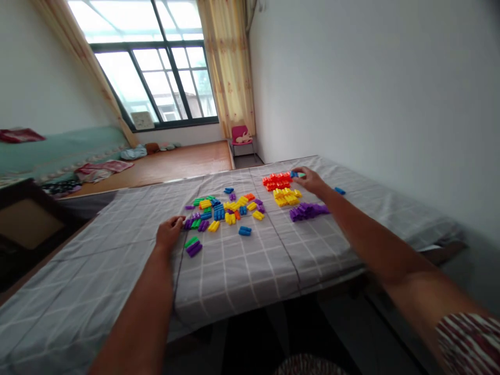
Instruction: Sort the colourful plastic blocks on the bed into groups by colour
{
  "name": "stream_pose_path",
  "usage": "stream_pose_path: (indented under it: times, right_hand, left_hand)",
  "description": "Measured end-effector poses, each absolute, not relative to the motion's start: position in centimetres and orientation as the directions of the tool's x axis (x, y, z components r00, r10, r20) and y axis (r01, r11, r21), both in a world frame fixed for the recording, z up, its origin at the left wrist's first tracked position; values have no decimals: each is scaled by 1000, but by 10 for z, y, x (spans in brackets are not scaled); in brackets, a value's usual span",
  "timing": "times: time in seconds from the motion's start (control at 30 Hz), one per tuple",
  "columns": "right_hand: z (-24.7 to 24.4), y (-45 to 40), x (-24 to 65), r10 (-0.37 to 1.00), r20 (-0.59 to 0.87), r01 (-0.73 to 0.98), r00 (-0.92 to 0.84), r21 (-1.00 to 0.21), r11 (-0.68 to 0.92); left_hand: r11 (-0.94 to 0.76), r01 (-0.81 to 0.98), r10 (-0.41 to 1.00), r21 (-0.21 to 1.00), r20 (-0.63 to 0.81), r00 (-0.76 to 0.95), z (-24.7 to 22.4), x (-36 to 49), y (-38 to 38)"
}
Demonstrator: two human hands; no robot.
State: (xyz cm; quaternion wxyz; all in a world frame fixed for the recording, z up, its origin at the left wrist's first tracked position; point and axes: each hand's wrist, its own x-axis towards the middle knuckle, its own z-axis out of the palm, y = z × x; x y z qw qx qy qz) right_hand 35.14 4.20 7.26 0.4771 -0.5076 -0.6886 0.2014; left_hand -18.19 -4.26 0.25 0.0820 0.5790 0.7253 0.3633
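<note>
My right hand (pixel 310 181) reaches to the far side of the bed-like surface, fingers pinched on a small blue building block (pixel 294 175), with a bit of green showing at the fingertips. The block is at the right end of a row of orange-red blocks (pixel 277 181). Nearer me lie a yellow group (pixel 286 197) and a purple group (pixel 307 211), partly behind my right forearm. My left hand (pixel 170 232) rests on the cloth with curled fingers, at the left edge of a mixed pile beside a purple block (pixel 188 224). Whether it grips anything is hidden.
Mixed loose blocks (pixel 219 211) spread over the grey checked cloth (pixel 242 271). Separate from them lie a blue pair (pixel 245 230), a purple block (pixel 194 249) and a blue block (pixel 339 191). A white wall (pixel 351 94) borders the right side; a pink chair (pixel 240 134) stands behind.
</note>
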Motion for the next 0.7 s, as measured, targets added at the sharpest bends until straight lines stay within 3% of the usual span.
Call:
stream_pose_path:
  times: [0.1,0.23,0.37,0.53,0.7]
  right_hand:
    - [53,62,447,841,401,467,364,-860,207]
    - [9,62,524,771,365,486,521,-870,83]
    - [-12,57,540,800,443,598,406,-790,134]
    - [-6,51,529,864,486,781,130,-587,213]
    - [-5,41,519,883,438,903,167,-427,41]
  left_hand:
    - [104,777,901,621,272,-338,5,-183,-42]
    - [128,783,892,609,273,-359,8,-184,-40]
    - [146,792,890,593,271,-367,8,-187,-39]
    - [175,798,888,576,257,-381,8,-188,-39]
    - [188,797,885,575,252,-391,10,-185,-40]
